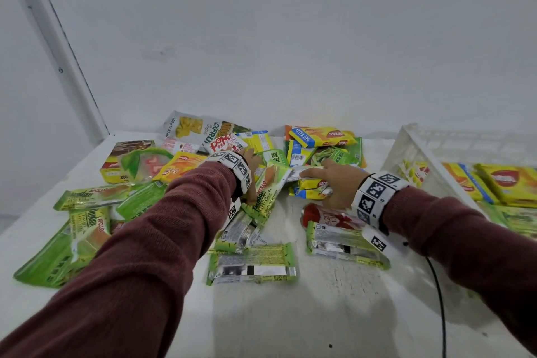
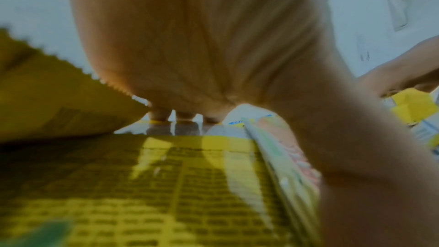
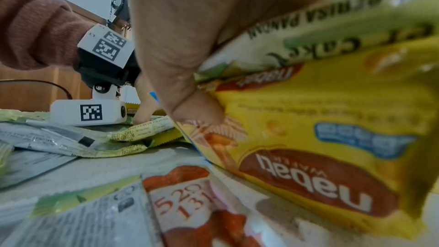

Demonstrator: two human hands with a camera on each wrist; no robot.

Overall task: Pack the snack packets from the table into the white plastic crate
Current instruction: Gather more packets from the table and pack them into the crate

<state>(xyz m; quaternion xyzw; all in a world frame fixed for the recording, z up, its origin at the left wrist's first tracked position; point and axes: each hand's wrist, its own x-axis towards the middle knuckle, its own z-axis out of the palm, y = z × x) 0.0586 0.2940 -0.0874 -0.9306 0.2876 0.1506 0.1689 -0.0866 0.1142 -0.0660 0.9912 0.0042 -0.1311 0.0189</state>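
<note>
1. Head view: both hands are seen reaching into a heap of snack packets [image 1: 261, 160] spread across the white desk [image 1: 334, 299], with the white plastic crate [image 1: 412, 148] standing at the right, some yellow packets already in it.
2. A stack of yellow wafer packets [image 3: 320, 157] and a green cake packet is gripped by the right hand [image 1: 337, 186], thumb clamped on top, apparently so that several can be carried together.
3. The left hand [image 1: 252, 166] is laid among the packets near a green pandan cake packet [image 1: 268, 186]; its fingertips are shown pressed on foil in the blurred left wrist view, but whether anything is held cannot be told.
4. Most packets are judged yet to be packed.
</note>
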